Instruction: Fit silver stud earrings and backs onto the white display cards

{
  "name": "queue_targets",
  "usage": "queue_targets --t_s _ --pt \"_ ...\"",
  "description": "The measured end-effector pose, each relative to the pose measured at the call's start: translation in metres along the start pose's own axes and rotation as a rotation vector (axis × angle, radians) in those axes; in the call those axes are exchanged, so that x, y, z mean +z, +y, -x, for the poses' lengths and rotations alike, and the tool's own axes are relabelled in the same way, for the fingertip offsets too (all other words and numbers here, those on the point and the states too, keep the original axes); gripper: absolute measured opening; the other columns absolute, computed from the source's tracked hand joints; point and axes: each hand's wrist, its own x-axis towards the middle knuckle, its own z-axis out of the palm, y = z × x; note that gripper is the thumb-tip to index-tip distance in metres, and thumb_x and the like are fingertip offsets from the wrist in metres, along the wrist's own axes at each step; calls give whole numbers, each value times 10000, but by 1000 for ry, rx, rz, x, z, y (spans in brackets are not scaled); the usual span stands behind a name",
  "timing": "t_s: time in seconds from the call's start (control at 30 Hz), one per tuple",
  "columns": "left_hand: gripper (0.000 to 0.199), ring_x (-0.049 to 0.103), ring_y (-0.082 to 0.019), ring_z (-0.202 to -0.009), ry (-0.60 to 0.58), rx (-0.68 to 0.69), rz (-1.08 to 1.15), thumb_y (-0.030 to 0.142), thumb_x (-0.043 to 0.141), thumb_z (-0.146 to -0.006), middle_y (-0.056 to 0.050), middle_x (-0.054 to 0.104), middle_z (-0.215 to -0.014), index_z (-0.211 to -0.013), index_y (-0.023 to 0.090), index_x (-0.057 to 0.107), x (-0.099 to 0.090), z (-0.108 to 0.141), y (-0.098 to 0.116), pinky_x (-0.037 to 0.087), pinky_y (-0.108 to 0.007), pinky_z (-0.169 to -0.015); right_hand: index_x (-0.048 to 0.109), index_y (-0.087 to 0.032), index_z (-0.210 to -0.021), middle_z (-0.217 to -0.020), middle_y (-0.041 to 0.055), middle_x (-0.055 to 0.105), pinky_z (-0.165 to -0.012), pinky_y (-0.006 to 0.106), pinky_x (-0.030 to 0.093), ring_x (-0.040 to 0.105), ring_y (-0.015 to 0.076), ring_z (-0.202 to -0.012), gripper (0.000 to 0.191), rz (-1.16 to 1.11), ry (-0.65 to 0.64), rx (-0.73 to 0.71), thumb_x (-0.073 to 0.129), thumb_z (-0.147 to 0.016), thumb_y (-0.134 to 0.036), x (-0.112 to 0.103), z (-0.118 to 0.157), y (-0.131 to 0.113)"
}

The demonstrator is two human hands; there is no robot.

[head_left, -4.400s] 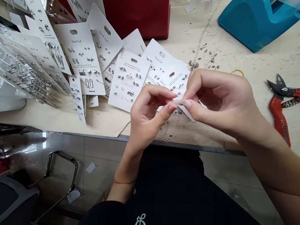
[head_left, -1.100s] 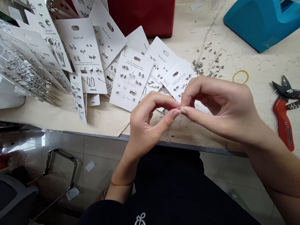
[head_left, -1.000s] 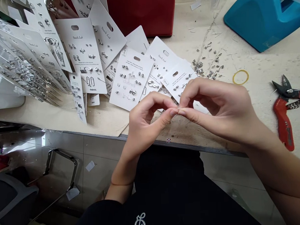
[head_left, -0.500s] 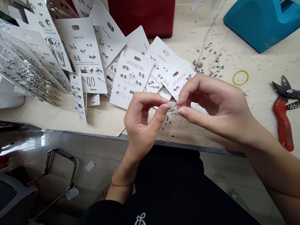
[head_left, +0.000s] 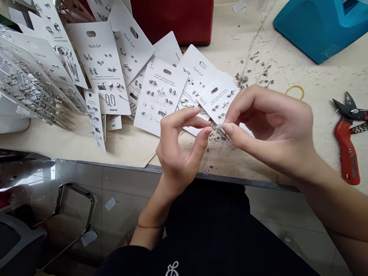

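Tiled floor shows below the table's near edge, with a chair's bent metal frame point(head_left: 61, 202) down at the lower left. Up on the table point(head_left: 66, 144), plastic-sleeved earring cards point(head_left: 19, 83) lean in a fan at the left. Next to them, white Stack Lab earring cards point(head_left: 101, 68) lie spread and overlapping, with a red box point(head_left: 170, 13) behind them at the far edge.

Toward the middle, the left hand point(head_left: 180, 154) hovers just inside the near edge, its fingers curled and its thumb and forefinger a narrow way apart. From here it seems to hold nothing, though that is hard to be sure of. Just beside it, the right hand point(head_left: 266, 127) pinches a small pale scrap point(head_left: 220, 126) between thumb and forefinger, too small to name. The scrap sits just below a loose earring card point(head_left: 219, 98) and above a little heap of silver studs point(head_left: 217, 136).

More studs point(head_left: 256, 65) are scattered farther back. Farther right lie a yellow rubber band point(head_left: 295, 92), a teal tape dispenser point(head_left: 321, 24) and red-handled wire cutters point(head_left: 347, 144).
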Motion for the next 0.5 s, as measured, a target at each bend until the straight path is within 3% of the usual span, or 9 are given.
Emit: queue_targets --t_s 0.17,0.5 --pt "148 641 -175 -791 97 228 -223 267 698 -920 -15 677 -855 -1065 282 668 4 1 5 536 -367 -652 588 -215 -783 -723 -9 576 -512 276 474 548 123 -655 219 49 58 -57 796 -789 -147 1 1 0" --pt "65 617 -171 -818 69 -66 -125 231 639 -959 -7 651 -871 -981 292 638 18 1 20 530 -437 -673 546 -156 -763 -718 19 569 -574 300 397 523 110 -676 217 265 103 -295 629 -763 44 6 4 4"
